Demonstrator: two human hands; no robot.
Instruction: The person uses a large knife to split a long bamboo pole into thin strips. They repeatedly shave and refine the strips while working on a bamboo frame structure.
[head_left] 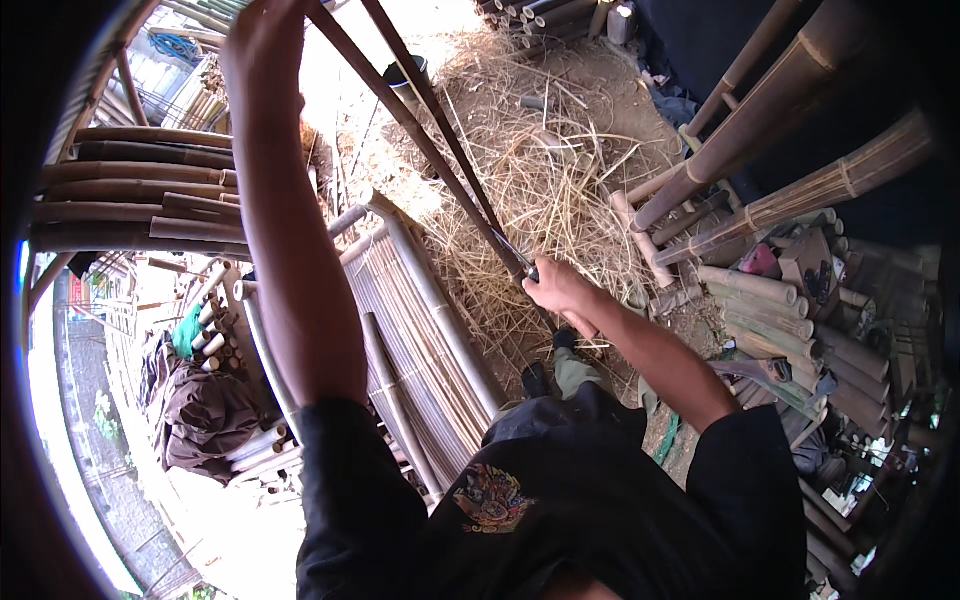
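My right hand [560, 287] is closed around a knife, whose wooden handle [580, 325] sticks out below the fist. The knife's blade [514, 250] points up and left into a long brown bamboo pole [430, 150]. Above the blade the pole is split into two lengths that spread apart toward the upper edge. My left hand [265, 30] is raised at the upper left, beside the upper part of one split length. Its fingers are cut off by the picture's edge, so their grip is hidden.
A slatted bamboo bench [425, 330] stands left of my legs. Bamboo shavings [560, 170] cover the ground ahead. Stacked poles [140, 190] lie at the left, cut bamboo [760, 310] at the right. Thick poles [760, 110] lean at the upper right; a dark bucket [405, 72] stands farther off.
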